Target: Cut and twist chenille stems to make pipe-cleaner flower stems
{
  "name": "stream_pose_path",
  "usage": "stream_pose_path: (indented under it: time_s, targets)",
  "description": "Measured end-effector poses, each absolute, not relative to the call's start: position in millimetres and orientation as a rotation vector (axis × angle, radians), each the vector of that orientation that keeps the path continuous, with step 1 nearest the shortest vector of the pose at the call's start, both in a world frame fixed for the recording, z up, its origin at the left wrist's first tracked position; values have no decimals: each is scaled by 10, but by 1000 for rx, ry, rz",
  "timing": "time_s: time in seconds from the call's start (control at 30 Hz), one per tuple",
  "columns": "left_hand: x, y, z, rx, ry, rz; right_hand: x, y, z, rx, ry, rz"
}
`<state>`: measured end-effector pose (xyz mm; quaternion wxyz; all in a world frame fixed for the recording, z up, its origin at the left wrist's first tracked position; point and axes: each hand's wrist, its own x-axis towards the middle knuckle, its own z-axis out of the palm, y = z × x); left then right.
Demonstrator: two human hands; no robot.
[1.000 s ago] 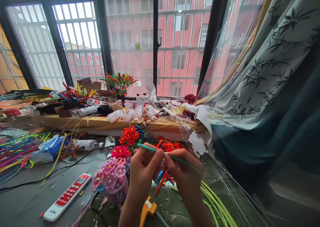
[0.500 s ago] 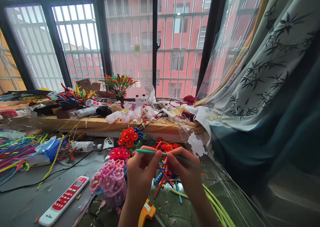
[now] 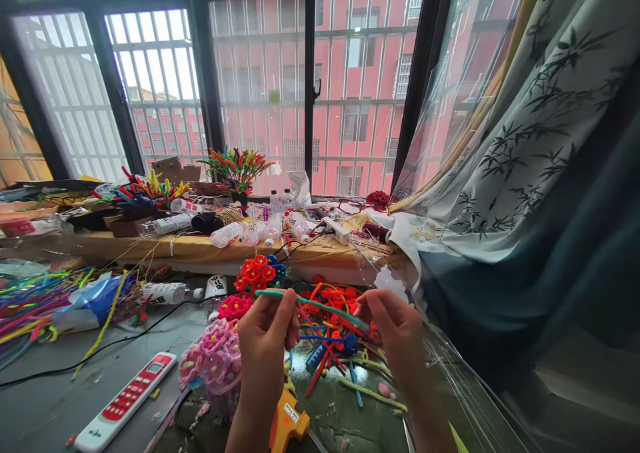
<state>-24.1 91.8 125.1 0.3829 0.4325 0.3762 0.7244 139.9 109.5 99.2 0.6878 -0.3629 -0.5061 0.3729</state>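
Both my hands hold one teal pipe cleaner (image 3: 320, 304) above the cluttered desk. My left hand (image 3: 264, 340) pinches its left end with closed fingers. My right hand (image 3: 395, 330) pinches the right end, fingers curled. The pipe cleaner arcs slightly between them. Directly below lie loose red, blue and orange pipe cleaners (image 3: 327, 346). A pink pipe-cleaner flower bunch (image 3: 213, 360) sits just left of my left wrist, and a red flower bunch (image 3: 256, 273) stands behind it.
An orange glue gun (image 3: 287, 423) lies under my left forearm. A red and white remote control (image 3: 125, 400) rests at the front left. Coloured pipe cleaners (image 3: 30, 300) pile at the far left. Bottles and clutter crowd the window ledge (image 3: 200, 246); clear cellophane (image 3: 450, 373) and a curtain (image 3: 540, 140) hang right.
My hands have moved apart along the teal pipe cleaner, the right one sliding rightward. The view shifted a little, uncovering more of the loose pipe cleaners beneath.
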Motion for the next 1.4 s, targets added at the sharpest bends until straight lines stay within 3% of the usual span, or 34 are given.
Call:
stream_pose_path:
  time_s: [0.3,1.13,1.4]
  targets:
    - [-237,945,1212,1293,1052,1643,1257,1015,1090,-857,-1589,933]
    - [-224,975,1231,1423,995,1439,1184,945,1124,-844,-1676,877]
    - [-283,917,1266,1391,1074,1574,1183,922,1126,-888,-1766,817]
